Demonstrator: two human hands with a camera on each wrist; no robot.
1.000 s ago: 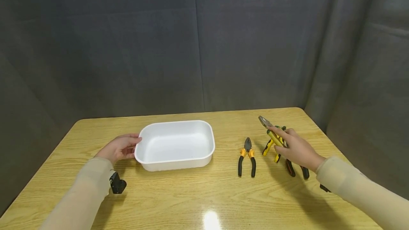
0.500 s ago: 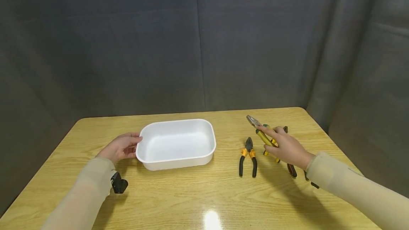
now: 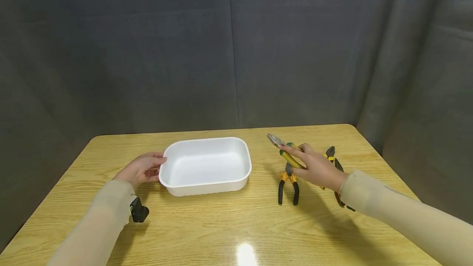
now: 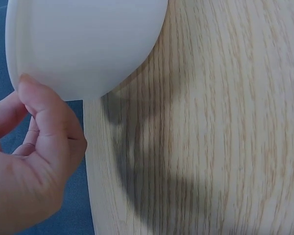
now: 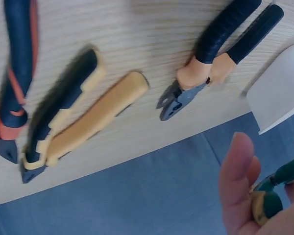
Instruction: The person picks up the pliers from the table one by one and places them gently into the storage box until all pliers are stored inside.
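My right hand [image 3: 300, 156] grips yellow-and-green pliers [image 3: 278, 142] by the handles, lifted above the wooden table [image 3: 221, 225], their steel nose pointing left toward a white tray [image 3: 173, 186]. In the right wrist view the green-and-yellow handle [image 5: 274, 193] lies in my curled fingers [image 5: 240, 166]. My left hand [image 3: 151, 166] rests against the tray's left rim, thumb [image 4: 44, 112] touching the tray wall [image 4: 83, 44], the other fingers loosely curled beside it.
Black-and-orange pliers [image 3: 288, 184] lie on the table below my right hand. More pliers [image 3: 331, 155] lie to the right, partly hidden by my forearm. The right wrist view shows yellow-and-black pliers [image 5: 73, 117] and red-and-black pliers [image 5: 14, 63]. Grey curtains stand behind.
My right hand has carried the yellow-and-green pliers leftward, from over the right-hand pliers to above the black-and-orange pair. The left hand and tray stayed put.
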